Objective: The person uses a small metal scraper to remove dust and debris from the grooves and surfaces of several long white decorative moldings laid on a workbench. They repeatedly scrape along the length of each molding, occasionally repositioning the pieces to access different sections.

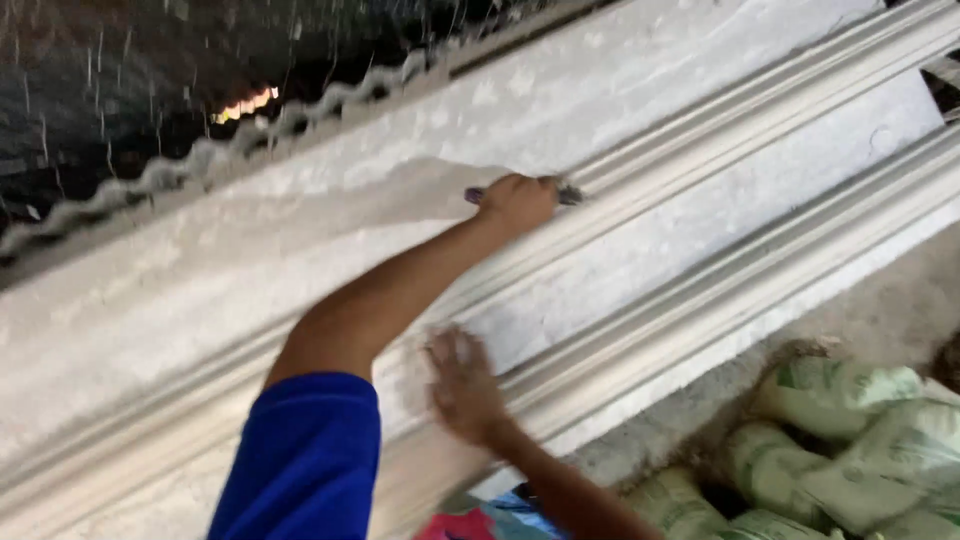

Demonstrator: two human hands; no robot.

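Gripped in the left hand (515,200) is a small brush (565,193), its purple handle end poking out on the left of the fist and dark bristles on the right, pressed against the white plaster moulding (700,190) that runs diagonally from near left to far right. That arm wears a blue sleeve (305,455). Lower and nearer, the right hand (462,385) lies with fingers spread flat on the moulding's ridged profile; it is blurred and dusted white, holding nothing. Beyond the moulding's far edge sits a wavy corrugated sheet (200,160) against a dark background. At near right, pale green sacks (840,450) are piled on the grey floor (900,300), just beside the moulding's lower edge.
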